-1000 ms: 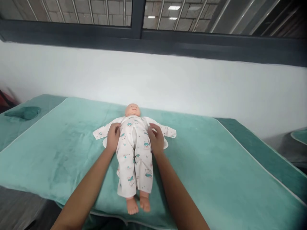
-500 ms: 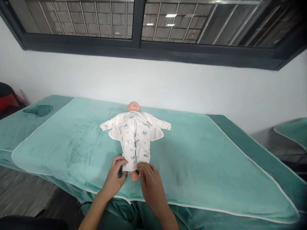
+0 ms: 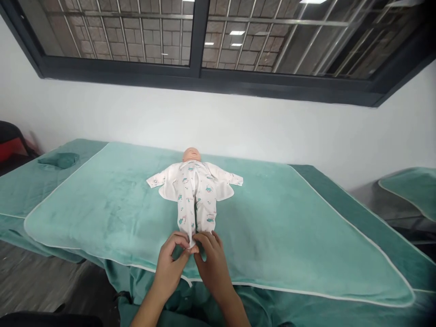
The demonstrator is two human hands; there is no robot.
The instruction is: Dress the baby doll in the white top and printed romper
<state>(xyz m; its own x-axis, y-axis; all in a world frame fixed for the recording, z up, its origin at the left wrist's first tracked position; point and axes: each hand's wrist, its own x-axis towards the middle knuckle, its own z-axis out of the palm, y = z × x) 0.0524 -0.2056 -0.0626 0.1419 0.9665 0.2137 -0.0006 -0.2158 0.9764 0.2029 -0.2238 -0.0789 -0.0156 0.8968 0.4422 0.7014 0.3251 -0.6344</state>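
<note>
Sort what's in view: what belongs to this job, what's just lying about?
In the job: doll, printed trousers, jacket, green cover beneath, left hand and right hand at a trouser cuff.

Likely just about: window frame, red-and-black thing at left edge.

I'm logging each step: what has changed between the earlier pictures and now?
The left hand and right hand moved from beside the waist of the doll down to its trouser hem, which the left hand now seems to pinch; the right's hold is unclear. The doll stays face-up on the green sheet.
</note>
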